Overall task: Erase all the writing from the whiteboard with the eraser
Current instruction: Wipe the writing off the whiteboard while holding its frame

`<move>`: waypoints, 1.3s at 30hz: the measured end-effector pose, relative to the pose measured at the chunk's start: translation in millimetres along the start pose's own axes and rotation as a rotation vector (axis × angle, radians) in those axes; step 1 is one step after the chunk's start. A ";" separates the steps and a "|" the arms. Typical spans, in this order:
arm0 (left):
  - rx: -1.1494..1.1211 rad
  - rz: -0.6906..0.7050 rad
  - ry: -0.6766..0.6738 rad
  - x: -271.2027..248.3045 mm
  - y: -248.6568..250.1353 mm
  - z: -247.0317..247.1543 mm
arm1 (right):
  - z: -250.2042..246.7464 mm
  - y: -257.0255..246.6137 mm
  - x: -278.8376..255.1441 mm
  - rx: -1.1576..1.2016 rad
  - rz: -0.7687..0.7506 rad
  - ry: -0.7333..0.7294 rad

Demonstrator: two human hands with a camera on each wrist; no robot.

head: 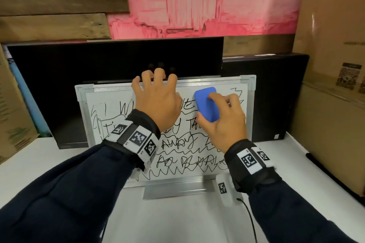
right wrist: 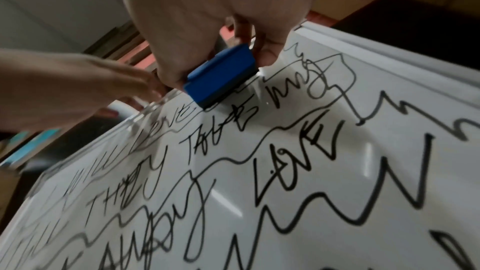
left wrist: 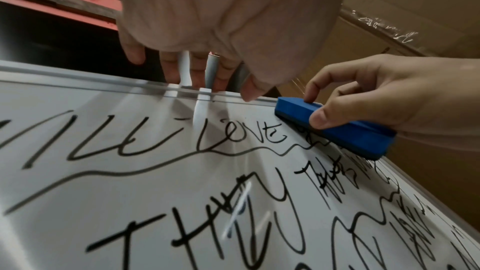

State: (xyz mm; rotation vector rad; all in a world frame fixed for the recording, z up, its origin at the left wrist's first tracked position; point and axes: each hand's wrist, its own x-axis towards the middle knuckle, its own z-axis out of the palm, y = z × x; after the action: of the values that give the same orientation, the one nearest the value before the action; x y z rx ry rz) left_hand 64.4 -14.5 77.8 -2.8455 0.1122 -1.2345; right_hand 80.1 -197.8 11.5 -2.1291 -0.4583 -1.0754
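Note:
A whiteboard (head: 110, 102) covered in black writing and squiggles stands tilted on its metal foot on a white table. My left hand (head: 158, 90) grips the board's top edge near the middle, with the fingers hooked behind it and the thumb on the front frame (left wrist: 249, 91). My right hand (head: 223, 110) holds a blue eraser (head: 206, 102) flat against the board's upper right part. The thumb is on one side and the fingers on top (left wrist: 311, 98). In the right wrist view the eraser (right wrist: 221, 75) sits just left of the scribbles near the top right corner.
A black monitor (head: 98, 61) stands right behind the board, and a second black panel (head: 276, 94) is to its right. Cardboard boxes (head: 331, 65) wall in the right and left sides. A black cable (head: 250, 219) and a dark marker (head: 318, 163) lie on the table.

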 end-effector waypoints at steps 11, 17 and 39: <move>0.022 0.018 0.009 3.3 5.5 3.7 | -23.3 23.1 3.3 -0.028 0.141 0.092; 0.062 0.018 -0.034 5.3 14.6 3.5 | -35.9 34.8 6.6 -0.050 0.162 0.110; 0.032 -0.019 -0.062 1.1 19.1 8.1 | -37.7 37.9 3.0 -0.071 0.198 0.095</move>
State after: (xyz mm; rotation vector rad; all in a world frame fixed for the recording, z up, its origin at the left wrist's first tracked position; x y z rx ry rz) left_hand 70.1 -33.5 71.8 -2.8606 0.0636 -1.1387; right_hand 82.8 -251.2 13.3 -2.1234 -0.1632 -1.0866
